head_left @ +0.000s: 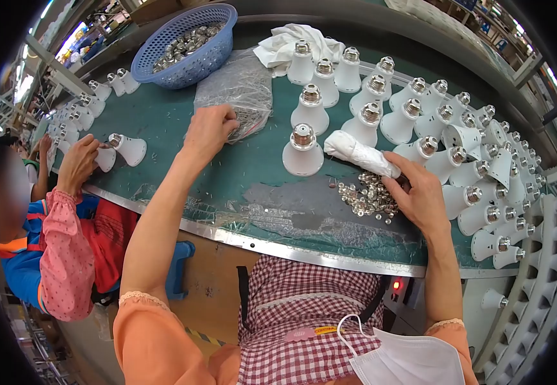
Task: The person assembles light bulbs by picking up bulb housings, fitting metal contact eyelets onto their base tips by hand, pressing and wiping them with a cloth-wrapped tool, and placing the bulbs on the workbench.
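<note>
My left hand [212, 130] is at the near part of a clear plastic bag [236, 90] full of thin metal pins, its fingers curled together; whatever they pinch is too small to tell. My right hand [419, 192] grips one end of a white wrapped roll [360, 154]. Under that roll and beside my fingers lies a pile of small metal caps [368, 196]. One white bulb housing [303, 151] with a silver screw base stands upright between my hands, left of the roll.
Many bulb housings [399, 122] fill the right side. A blue basket [185, 51] of metal screw bases and a white cloth [297, 42] are at the back. At left, a co-worker's hand [80, 163] is near more housings [129, 149]. The metal table edge [259, 247] runs before me.
</note>
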Tool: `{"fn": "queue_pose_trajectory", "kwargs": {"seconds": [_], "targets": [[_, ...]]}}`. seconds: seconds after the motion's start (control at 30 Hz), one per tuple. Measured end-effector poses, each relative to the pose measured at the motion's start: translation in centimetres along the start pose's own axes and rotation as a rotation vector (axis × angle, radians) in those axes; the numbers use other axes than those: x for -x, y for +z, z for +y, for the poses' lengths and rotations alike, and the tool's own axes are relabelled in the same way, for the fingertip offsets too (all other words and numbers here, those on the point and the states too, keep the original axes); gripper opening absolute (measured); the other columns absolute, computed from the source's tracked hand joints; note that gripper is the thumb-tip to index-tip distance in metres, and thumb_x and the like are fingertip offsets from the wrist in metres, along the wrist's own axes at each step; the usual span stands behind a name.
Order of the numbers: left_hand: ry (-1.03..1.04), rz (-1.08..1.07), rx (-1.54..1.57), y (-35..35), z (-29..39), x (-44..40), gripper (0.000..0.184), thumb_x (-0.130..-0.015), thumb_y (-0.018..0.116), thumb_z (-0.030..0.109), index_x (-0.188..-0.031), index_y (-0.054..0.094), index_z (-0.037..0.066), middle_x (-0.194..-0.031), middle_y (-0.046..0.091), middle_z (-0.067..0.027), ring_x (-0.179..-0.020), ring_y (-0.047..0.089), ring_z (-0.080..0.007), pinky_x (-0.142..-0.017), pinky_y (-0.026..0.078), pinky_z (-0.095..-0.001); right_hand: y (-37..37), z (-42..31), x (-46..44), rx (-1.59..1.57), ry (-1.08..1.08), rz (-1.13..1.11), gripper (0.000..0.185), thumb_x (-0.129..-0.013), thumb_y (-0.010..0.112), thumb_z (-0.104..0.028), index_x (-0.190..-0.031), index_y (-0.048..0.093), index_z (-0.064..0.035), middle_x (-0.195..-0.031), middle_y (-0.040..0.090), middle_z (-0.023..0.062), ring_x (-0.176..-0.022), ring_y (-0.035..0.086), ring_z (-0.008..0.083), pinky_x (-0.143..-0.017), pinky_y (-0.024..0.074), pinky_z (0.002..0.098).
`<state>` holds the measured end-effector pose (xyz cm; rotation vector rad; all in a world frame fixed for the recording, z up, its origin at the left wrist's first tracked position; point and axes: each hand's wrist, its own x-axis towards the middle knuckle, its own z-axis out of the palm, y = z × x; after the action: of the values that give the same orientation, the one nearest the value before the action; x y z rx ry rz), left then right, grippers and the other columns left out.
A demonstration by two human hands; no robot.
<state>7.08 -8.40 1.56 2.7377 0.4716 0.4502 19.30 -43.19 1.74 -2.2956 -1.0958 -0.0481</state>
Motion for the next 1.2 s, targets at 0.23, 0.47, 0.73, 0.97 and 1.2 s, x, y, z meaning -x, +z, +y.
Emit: {"fn": "queue_pose_trajectory", "kwargs": {"seconds": [0.23, 0.47, 0.73, 0.97, 1.2], "targets": [[-0.042, 0.066, 0.038, -0.9, 0.1, 0.5, 0.017, -0.078, 0.059, 0.014, -0.086, 0.065, 0.000, -0.072, 0.062, -0.0186, -0.061, 0.062, -0.0271, -0.059, 0.046, -0.0320, 0.1, -0.6, 0.2, 0.081, 0.015, -0.018, 0.041, -0.074, 0.067, -0.020, -0.114, 0.058, -0.0137, -0.080, 0.058, 0.0119, -0.068, 0.059, 0.0271, -0.061, 0.0469, 0.0376], [-0.110, 0.180, 0.502, -2.6, 5.8, 4.2, 0.012, -0.080, 0.062, 0.010, -0.082, 0.066, -0.001, -0.067, 0.062, -0.0012, -0.061, 0.056, -0.0063, -0.056, 0.045, -0.0224, 0.0, -1.0, -0.1, 0.171, -0.268, 0.271, 0.038, -0.068, 0.071, -0.008, -0.104, 0.061, -0.0057, -0.082, 0.058, 0.0104, -0.072, 0.057, 0.0270, -0.063, 0.0466, 0.0342], [-0.295, -0.383, 1.634, 3.5, 15.1, 10.8, 0.014, -0.086, 0.061, 0.013, -0.091, 0.062, 0.001, -0.072, 0.058, 0.0023, -0.061, 0.052, -0.0029, -0.053, 0.042, -0.0176, 0.2, -5.9, 1.7, -0.332, -0.365, -0.023, 0.024, -0.062, 0.073, 0.002, -0.083, 0.061, -0.0010, -0.079, 0.060, 0.0095, -0.067, 0.056, 0.0213, -0.061, 0.0445, 0.0289], [-0.209, -0.436, 1.687, 5.5, 15.4, 13.1, 0.018, -0.086, 0.061, 0.013, -0.094, 0.061, -0.003, -0.077, 0.060, 0.0003, -0.067, 0.055, -0.0059, -0.060, 0.046, -0.0194, 0.1, -6.0, 3.7, -0.528, -0.082, -0.206, 0.010, -0.070, 0.064, 0.001, -0.074, 0.055, -0.0008, -0.071, 0.055, 0.0060, -0.065, 0.051, 0.0145, -0.059, 0.0402, 0.0253], [-0.074, -0.163, 1.468, 5.0, 15.5, 14.0, 0.013, -0.083, 0.061, 0.009, -0.090, 0.060, -0.001, -0.078, 0.062, -0.0057, -0.068, 0.056, -0.0077, -0.060, 0.047, -0.0232, 0.6, -6.3, 4.4, -0.654, 0.022, -0.273, 0.007, -0.075, 0.059, 0.000, -0.075, 0.052, -0.0011, -0.072, 0.053, 0.0053, -0.068, 0.048, 0.0139, -0.063, 0.0374, 0.0248]]}}
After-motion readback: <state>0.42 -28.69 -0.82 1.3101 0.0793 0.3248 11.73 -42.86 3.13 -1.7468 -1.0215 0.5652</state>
